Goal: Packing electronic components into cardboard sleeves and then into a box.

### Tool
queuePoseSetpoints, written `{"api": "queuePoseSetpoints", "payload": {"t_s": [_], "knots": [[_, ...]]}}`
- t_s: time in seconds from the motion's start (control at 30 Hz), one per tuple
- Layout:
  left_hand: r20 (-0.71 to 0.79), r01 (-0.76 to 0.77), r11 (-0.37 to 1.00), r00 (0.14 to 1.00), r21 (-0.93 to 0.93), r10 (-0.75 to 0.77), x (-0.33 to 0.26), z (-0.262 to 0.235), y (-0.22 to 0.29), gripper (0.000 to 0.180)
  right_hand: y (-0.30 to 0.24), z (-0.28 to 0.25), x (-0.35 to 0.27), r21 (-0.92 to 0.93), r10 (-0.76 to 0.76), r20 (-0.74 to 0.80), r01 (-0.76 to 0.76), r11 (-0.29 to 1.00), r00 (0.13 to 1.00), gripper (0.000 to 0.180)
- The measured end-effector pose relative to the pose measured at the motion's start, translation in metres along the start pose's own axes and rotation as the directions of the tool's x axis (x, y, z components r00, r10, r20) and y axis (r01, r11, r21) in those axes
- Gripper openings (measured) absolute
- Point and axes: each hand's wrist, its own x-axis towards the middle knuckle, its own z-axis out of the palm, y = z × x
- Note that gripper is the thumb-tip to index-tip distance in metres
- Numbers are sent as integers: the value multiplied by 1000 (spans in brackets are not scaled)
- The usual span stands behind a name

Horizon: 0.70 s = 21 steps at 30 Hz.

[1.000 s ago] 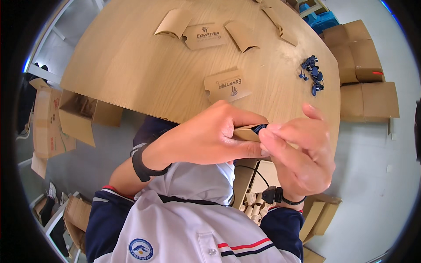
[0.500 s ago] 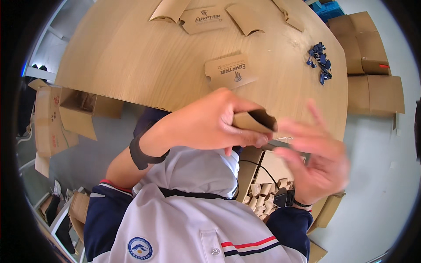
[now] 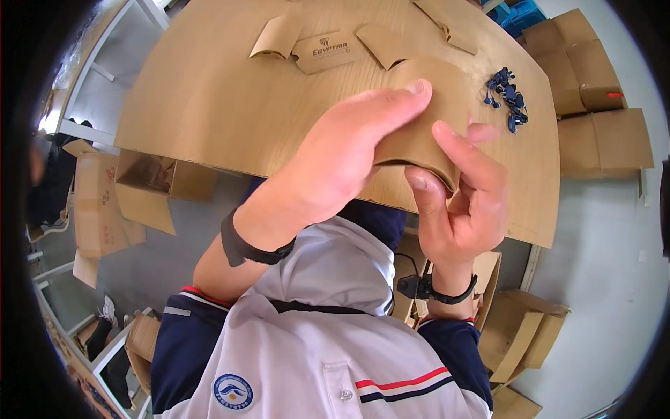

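A small brown cardboard sleeve [image 3: 433, 112] is held up close over the wooden table [image 3: 209, 98]. My left hand [image 3: 342, 160] lies across its left side, fingers flat on top. From below and to the right, my right hand [image 3: 464, 199] pinches its lower edge with thumb and fingers. Both wrists wear black bands. Much of the sleeve is hidden by my fingers.
Several flat cardboard sleeves [image 3: 328, 49] lie at the table's far side. A pile of small dark blue parts [image 3: 506, 94] sits at the right. Open cartons stand on the floor at the left [image 3: 143, 188], right [image 3: 593, 133] and under the table edge [image 3: 516, 328].
Both hands have lifted the cardboard piece nearer the camera and spread it wider. My left hand now lies flat over it; the right grips it from below.
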Motion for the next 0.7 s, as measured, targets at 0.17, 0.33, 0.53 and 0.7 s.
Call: {"api": "queuePoseSetpoints", "payload": {"t_s": [0.17, 0.33, 0.53, 0.7], "knots": [[-108, -126, 652, 946, 747, 306, -11, 8, -2, 39, -12, 9, -13, 238, 298, -177, -253, 938, 938, 24], [415, -572, -85, 476, 816, 775, -20, -3, -21, 23, -24, 13, -5, 600, 399, -267, -173, 781, 877, 15], [187, -544, 190, 562, 817, 806, -29, 13, -30, 12, -34, 7, 2, 706, 419, -252, -130, 696, 872, 17], [409, -590, -103, 414, 801, 813, -27, -2, -22, 16, -25, 6, -4, 824, 527, -191, -156, 544, 828, 33]]}}
